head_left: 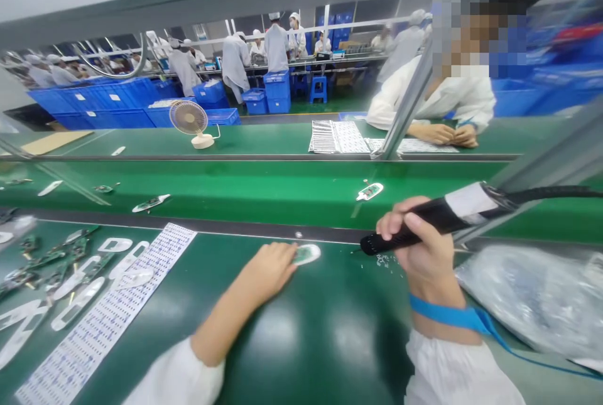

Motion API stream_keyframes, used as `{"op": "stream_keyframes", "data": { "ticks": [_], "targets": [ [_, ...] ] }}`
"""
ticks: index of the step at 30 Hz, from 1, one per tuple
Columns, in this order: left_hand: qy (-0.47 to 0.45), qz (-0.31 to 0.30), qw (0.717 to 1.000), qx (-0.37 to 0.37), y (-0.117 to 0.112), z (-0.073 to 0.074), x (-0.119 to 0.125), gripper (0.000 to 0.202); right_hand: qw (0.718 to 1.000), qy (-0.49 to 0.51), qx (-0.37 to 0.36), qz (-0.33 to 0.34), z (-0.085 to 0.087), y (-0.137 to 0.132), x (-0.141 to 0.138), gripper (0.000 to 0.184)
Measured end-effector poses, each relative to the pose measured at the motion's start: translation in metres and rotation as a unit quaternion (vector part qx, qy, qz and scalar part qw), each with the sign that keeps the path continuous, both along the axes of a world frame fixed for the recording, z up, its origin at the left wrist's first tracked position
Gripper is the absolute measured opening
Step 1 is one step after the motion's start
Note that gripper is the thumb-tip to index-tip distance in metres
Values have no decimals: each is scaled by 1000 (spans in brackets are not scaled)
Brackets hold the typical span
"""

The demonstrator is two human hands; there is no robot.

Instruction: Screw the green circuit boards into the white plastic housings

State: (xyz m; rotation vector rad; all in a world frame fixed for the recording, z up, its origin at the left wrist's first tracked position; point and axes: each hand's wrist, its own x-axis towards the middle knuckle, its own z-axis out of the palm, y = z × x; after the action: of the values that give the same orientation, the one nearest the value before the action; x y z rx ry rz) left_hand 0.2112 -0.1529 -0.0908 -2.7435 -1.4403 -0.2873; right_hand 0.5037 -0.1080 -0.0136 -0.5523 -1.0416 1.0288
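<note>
My left hand (268, 270) rests on the green bench, its fingertips pressed on a small oval circuit board in a white holder (307, 253). My right hand (419, 245) is wrapped round a black corded soldering iron (443, 216), held nearly level with its tip pointing left toward the board, a short gap away. A blue wrist strap (445, 315) circles my right wrist. Small shiny specks (387, 260) lie on the mat under the iron.
A sheet of small labels (108, 314) and several white holders with boards (70, 267) lie at the left. A clear plastic bag (532, 295) sits at the right. More boards (370, 191) ride the green conveyor. A small fan (191, 122) and a seated person (438, 103) are opposite.
</note>
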Motion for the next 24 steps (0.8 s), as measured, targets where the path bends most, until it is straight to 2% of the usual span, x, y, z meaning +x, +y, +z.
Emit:
{"op": "stream_keyframes", "data": {
  "ticks": [2, 5, 11, 16, 24],
  "targets": [
    [-9, -2, 1000, -16, -3, 2, 44, 34, 1000, -10, -4, -5, 1, -1, -4, 10],
    [-49, 14, 998, -37, -3, 3, 75, 31, 999, -30, -13, -14, 3, -4, -11, 11],
    [-208, 60, 972, -88, 4, -11, 81, 17, 996, -81, -27, 2, 3, -10, -30, 12],
    [-231, 44, 966, -104, 5, -17, 84, 14, 995, -95, -33, 14, -1, -12, -43, 13],
    [-230, 47, 967, -102, 5, -17, 84, 11, 992, -116, -43, 1, -5, -11, -48, 14]
  ]
}}
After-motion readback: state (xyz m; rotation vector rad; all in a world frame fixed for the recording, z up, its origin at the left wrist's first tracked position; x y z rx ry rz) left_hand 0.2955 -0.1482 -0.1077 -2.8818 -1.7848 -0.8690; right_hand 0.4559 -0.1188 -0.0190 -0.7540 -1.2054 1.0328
